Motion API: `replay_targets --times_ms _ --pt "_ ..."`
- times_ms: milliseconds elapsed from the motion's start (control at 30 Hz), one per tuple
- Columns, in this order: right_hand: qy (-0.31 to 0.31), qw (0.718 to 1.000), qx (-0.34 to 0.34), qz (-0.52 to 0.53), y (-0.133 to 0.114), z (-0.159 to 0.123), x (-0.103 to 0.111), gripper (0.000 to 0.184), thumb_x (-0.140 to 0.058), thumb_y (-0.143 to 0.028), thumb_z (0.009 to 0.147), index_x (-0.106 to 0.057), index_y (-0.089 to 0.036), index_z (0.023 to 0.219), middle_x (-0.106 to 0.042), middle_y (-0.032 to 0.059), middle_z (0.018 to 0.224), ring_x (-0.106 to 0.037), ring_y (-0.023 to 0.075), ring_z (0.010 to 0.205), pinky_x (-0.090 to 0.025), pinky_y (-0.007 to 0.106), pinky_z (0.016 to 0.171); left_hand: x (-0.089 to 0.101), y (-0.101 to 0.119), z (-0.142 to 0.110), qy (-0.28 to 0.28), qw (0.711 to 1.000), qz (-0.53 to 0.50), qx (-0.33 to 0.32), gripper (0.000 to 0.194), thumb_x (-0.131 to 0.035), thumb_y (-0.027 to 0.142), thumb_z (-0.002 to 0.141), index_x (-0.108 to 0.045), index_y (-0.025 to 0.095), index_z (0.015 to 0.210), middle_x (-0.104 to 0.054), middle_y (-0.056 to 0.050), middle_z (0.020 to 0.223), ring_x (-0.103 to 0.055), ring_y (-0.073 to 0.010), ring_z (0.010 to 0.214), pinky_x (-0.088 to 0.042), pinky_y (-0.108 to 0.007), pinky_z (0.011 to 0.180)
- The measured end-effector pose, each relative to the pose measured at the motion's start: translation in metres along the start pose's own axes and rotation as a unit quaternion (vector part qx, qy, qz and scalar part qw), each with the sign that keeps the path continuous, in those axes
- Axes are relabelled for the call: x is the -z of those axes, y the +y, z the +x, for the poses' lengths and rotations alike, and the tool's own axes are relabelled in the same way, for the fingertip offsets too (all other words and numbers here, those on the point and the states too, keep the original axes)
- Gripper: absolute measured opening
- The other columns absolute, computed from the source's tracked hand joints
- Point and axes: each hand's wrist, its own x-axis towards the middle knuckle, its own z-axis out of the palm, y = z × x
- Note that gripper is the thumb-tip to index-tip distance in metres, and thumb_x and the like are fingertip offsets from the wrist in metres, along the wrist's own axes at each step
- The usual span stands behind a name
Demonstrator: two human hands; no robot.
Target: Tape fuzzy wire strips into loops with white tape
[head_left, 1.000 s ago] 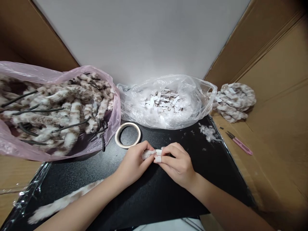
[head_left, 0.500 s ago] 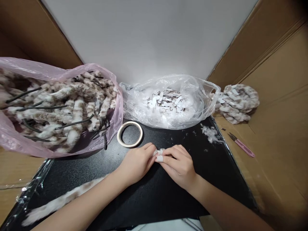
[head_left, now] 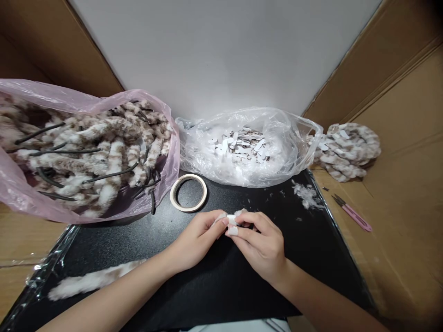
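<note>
Both hands meet over the black mat [head_left: 194,286] just below a roll of tape [head_left: 188,192]. My left hand [head_left: 199,237] pinches the end of a long furry brown-and-white strip [head_left: 93,280] that runs back under my left forearm. My right hand [head_left: 261,242] is closed on the strip's tip, where a small white piece [head_left: 231,218] sits between the fingertips. A taped white cover shows on my right index fingertip.
A pink bag [head_left: 79,147] of furry strips with black bands lies at the left. A clear bag [head_left: 247,147] of white paper scraps sits behind the hands. A heap of furry pieces [head_left: 348,150], pink snips [head_left: 353,213] and loose fluff [head_left: 306,196] lie at the right. Cardboard walls stand on both sides.
The fingers have shifted slightly on the strip's tip, with the furry end now poking up between both hands. The view has drifted a little to the left.
</note>
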Motion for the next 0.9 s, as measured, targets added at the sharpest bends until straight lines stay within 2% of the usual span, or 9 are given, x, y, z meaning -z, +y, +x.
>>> replay_targets --times_ms 133,267,367,467,600,733,900 --pt "0.004 1.0 -0.014 0.01 0.001 -0.001 0.001 0.013 -0.072 -0.01 0.077 -0.073 -0.023 0.078 -0.067 0.0044 0.082 -0.055 0.0145 0.07 -0.05 0.027 0.06 0.0 -0.003 -0.001 -0.005 0.998 -0.053 0.015 0.038 -0.044 0.042 0.094 -0.046 0.016 0.067 -0.036 0.005 0.064 -0.031 -0.0096 0.06 -0.027 -0.022 0.055" --pt "-0.014 0.999 0.004 0.029 0.004 0.0 0.001 0.012 -0.07 -0.011 0.078 -0.072 -0.023 0.075 -0.067 0.0047 0.084 -0.054 0.0166 0.073 -0.047 0.031 0.063 0.0 -0.001 -0.002 -0.018 0.99 -0.128 0.05 0.029 -0.065 0.039 0.082 -0.054 0.013 0.074 -0.047 0.003 0.067 -0.039 -0.0098 0.064 -0.031 -0.021 0.059" --pt "-0.07 0.995 0.008 0.064 0.009 0.006 0.004 0.012 -0.067 -0.011 0.079 -0.069 -0.024 0.079 -0.068 0.0042 0.089 -0.058 0.0175 0.078 -0.047 0.033 0.068 0.002 0.002 -0.002 -0.023 0.978 -0.19 0.086 0.025 -0.073 0.033 0.076 -0.059 0.012 0.077 -0.054 0.001 0.068 -0.044 -0.01 0.065 -0.032 -0.02 0.061" --pt "-0.126 0.984 -0.01 0.128 0.014 0.011 0.01 0.016 -0.066 -0.01 0.077 -0.062 -0.022 0.087 -0.069 0.0034 0.093 -0.061 0.0165 0.078 -0.046 0.034 0.073 0.005 0.003 -0.002 -0.022 0.973 -0.202 0.106 0.024 -0.075 0.03 0.074 -0.061 0.011 0.075 -0.055 0.002 0.066 -0.043 -0.009 0.063 -0.031 -0.019 0.059" --pt "-0.129 0.981 -0.044 0.134 0.017 0.012 0.015 0.022 -0.064 -0.007 0.075 -0.056 -0.021 0.091 -0.069 0.0019 0.084 -0.059 0.0153 0.07 -0.045 0.034 0.071 0.007 0.002 -0.001 -0.009 0.978 -0.179 0.111 0.025 -0.075 0.031 0.074 -0.059 0.012 0.072 -0.05 0.004 0.063 -0.039 -0.0078 0.06 -0.03 -0.018 0.056" --pt "-0.124 0.983 -0.053 0.121 0.015 0.012 0.013 0.012 -0.059 -0.009 0.084 -0.061 -0.019 0.091 -0.069 0.003 0.081 -0.061 0.0156 0.072 -0.045 0.032 0.071 0.009 0.004 0.0 0.002 0.989 -0.115 0.094 0.026 -0.071 0.035 0.077 -0.059 0.012 0.072 -0.05 0.003 0.065 -0.04 -0.0086 0.062 -0.031 -0.019 0.057" --pt "-0.122 0.963 -0.191 0.145 0.01 0.011 0.009 0.006 -0.06 -0.014 0.083 -0.066 -0.017 0.082 -0.065 0.0022 0.07 -0.058 0.0137 0.064 -0.045 0.027 0.061 0.014 0.006 0.002 0.013 0.997 0.037 0.068 0.028 -0.065 0.039 0.081 -0.061 0.013 0.072 -0.05 0.003 0.063 -0.041 -0.0104 0.062 -0.032 -0.02 0.056"
